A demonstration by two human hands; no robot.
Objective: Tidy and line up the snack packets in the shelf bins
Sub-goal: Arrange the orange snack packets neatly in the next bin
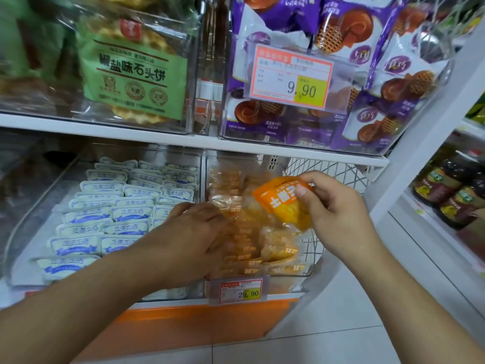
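Pinching orange packet (284,203) in right hand (333,211), long axis tilted down-right; left hand (189,232) fingers flat on binned packets (252,245)

We see an evenly, brightly lit scene under soft white light, with only faint shadows beneath the upper shelf (183,139). Glare streaks the clear bin fronts, strongest on the green packet (133,74) and around the upper price tag (291,76). The far left edge is smeared and out of focus. Wide-angle distortion bends the shelf edges and the white upright (420,143) at right. The print on the orange packet (286,203) is slightly soft, as is the left hand (191,232).
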